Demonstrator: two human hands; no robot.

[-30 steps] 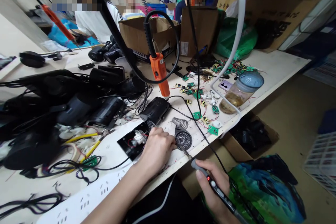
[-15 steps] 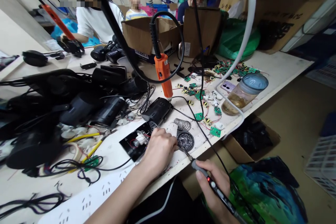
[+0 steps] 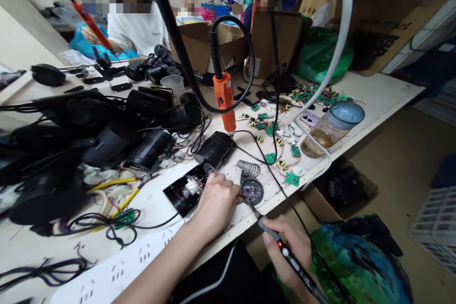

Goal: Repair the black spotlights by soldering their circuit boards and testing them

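Observation:
My right hand is closed round a soldering iron whose small red light is lit. The iron's tip points up and left to my left hand, beside a round black tin of metal wool. My left hand is closed, fingertips pinched near the tip; what they hold is hidden. Partly under its wrist lies an opened black housing with a white motor and thin wires. A coiled iron stand spring lies just behind the tin.
An orange electric screwdriver hangs above a black casing. Black housings crowd the left; green circuit boards lie right, near a jar of brown liquid. Beyond, a person holds another orange screwdriver.
My hands and the iron stay almost in place. Across the table, the person's orange screwdriver has been raised off the black parts. The view has shifted slightly.

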